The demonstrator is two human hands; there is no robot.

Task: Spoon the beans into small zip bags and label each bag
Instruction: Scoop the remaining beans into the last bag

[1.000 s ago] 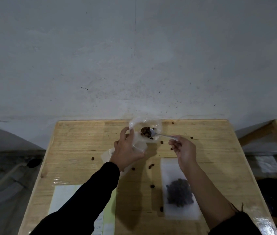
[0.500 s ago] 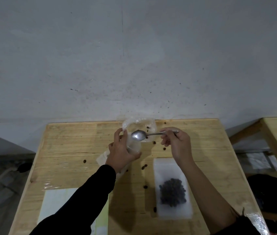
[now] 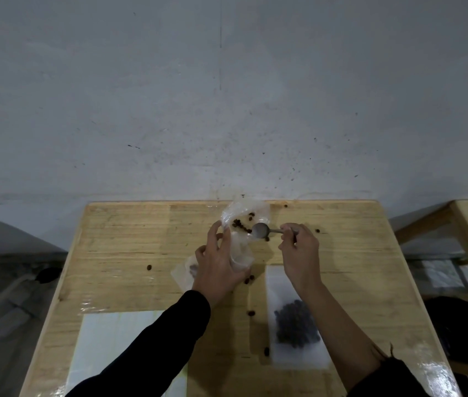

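1. Several dark beans (image 3: pixel 240 224) sit inside a clear plastic bag (image 3: pixel 241 224) near the far edge of the wooden table (image 3: pixel 129 247), just left of the spoon's bowl.
2. Held almost level, the metal spoon (image 3: pixel 261 231) looks empty, its bowl at the bag's mouth and its handle running right into the right hand (image 3: pixel 300 253).
3. That right hand is closed in a pinch on the handle's end — knuckles up, forearm bare and angled in from the lower right.
4. Curled around the bag's lower part, the left hand (image 3: pixel 218 267) grips it with thumb and fingers raised toward the mouth; a black sleeve (image 3: pixel 152 345) covers the arm, which comes in from the lower left.
5. A flat zip bag (image 3: pixel 295 325) lies on the table under the right forearm, with a dark pile of beans in its near half.
6. Loose beans are scattered on the wood — one left of the left hand, a few between the two arms, one right of the right hand.
7. White sheets of paper (image 3: pixel 103 348) lie at the near left, partly under the sleeve.
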